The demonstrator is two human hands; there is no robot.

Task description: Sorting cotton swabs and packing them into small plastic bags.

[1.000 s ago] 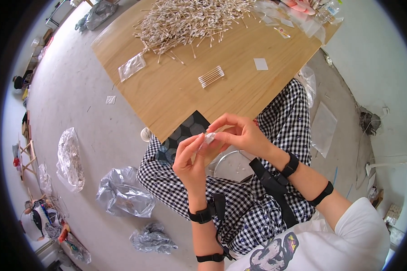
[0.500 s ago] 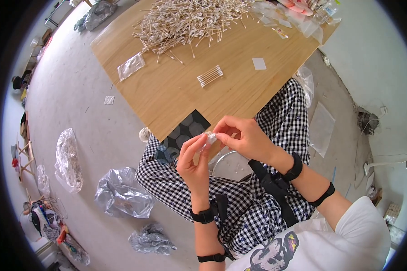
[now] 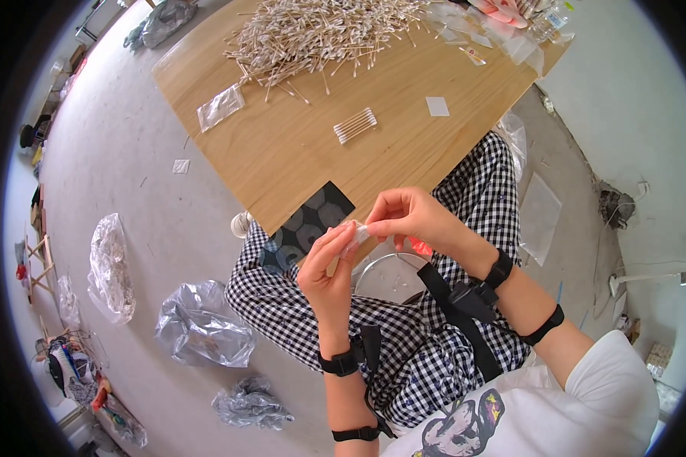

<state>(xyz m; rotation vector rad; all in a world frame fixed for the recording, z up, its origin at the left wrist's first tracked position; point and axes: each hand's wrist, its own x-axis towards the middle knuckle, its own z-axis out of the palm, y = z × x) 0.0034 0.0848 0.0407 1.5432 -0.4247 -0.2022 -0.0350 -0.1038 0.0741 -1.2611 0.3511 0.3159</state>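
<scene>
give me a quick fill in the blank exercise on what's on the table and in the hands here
1. Both hands, left hand and right hand, pinch one small clear ____ between them.
2. The big heap of cotton swabs lies on the ____ table.
3. The person's trousers have a black and white ____ pattern.

Missing words: bag; wooden; checked

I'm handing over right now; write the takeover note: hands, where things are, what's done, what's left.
Left hand: raised over the lap, fingertips pinching a small clear plastic packet.
Right hand: grip on the same packet from its other end.
Light wooden table: big heap of loose white-tipped cotton swabs at the far edge, a small aligned bundle of swabs mid-table, a clear flat bag to its left, a small white square to its right.
Done: apparently one bundle counted out.
Left: the heap remains loose; packet contents too small to tell.
</scene>
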